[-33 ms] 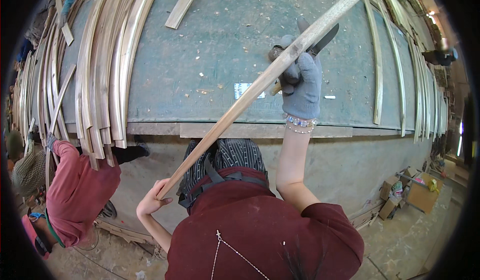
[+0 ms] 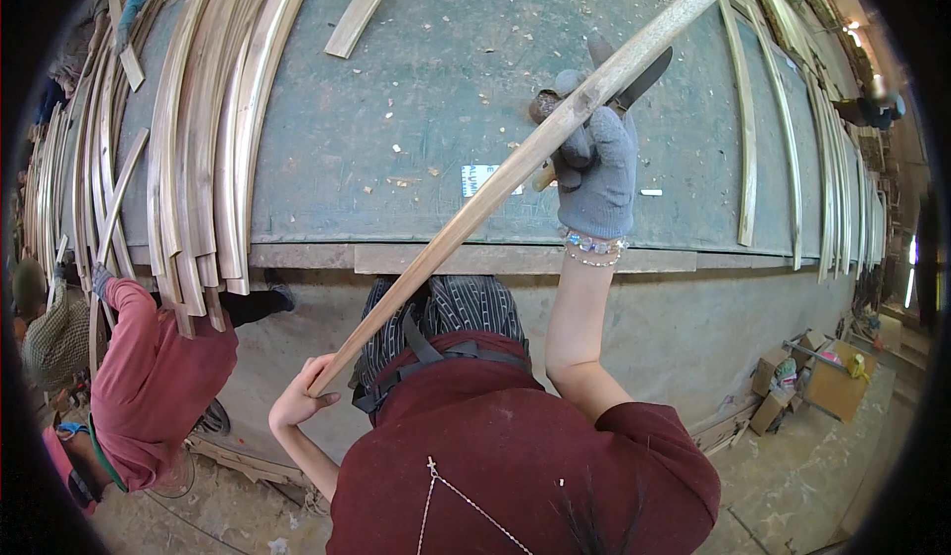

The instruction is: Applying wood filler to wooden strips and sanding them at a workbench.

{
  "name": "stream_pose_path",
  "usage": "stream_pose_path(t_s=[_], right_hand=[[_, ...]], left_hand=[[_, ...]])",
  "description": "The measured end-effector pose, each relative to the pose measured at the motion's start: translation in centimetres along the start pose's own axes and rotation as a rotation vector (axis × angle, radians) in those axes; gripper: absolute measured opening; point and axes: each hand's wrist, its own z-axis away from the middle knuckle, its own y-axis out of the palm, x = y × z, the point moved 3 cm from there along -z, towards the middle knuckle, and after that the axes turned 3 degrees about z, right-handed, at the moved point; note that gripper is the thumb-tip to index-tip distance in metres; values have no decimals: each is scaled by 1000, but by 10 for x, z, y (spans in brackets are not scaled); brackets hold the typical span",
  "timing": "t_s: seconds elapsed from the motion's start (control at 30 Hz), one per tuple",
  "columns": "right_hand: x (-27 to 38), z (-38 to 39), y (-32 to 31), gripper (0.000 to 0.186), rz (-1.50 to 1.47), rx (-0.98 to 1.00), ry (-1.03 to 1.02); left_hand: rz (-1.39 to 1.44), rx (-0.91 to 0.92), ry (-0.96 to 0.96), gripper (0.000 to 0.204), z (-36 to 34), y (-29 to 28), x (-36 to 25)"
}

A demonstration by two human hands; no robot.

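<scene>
A long, narrow wooden strip (image 2: 466, 215) slants from beside my waist up over the table to the far right. My bare left hand (image 2: 300, 394) grips its near lower end. Farther up, my right hand (image 2: 604, 164), in a grey glove with dark fingertips, is closed around the strip. That same hand also holds a knife; its dark blade (image 2: 648, 78) points out past the strip to the upper right. A bit of the knife's pale handle shows below the curled fingers, and the rest is hidden by the glove and the strip.
The green worktop (image 2: 396, 129) carries wood chips and a white printed label (image 2: 479, 178). Stacked wooden strips (image 2: 203, 109) lie left, more strips (image 2: 745, 129) right. A person in a pink top (image 2: 158, 377) works at the left. Cardboard boxes (image 2: 837, 382) stand on the right floor.
</scene>
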Motion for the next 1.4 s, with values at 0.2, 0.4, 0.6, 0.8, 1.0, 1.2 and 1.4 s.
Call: stream_pose_path(t_s=[0.2,0.4,0.6,0.8,1.0,1.2,1.4], right_hand=[[16,12,7,69,20,24,-48],[24,19,5,73,6,-26,-86],[31,24,-2,78,-9,23,-179],[36,28,-8,85,32,41,-233],[41,33,-5,86,103,14,-269],[32,28,-9,79,215,-133,-170],[29,19,0,79,235,-169,-226]], left_hand=[[-2,-45,-3,65,4,2,1],[-24,-81,-18,63,9,8,-3],[-45,-95,-6,61,10,14,-3],[-76,-209,46,61,11,19,-8],[-89,-200,3,61,7,19,-4],[-113,-134,-38,64,2,22,0],[-114,-37,-46,62,-12,6,-3]])
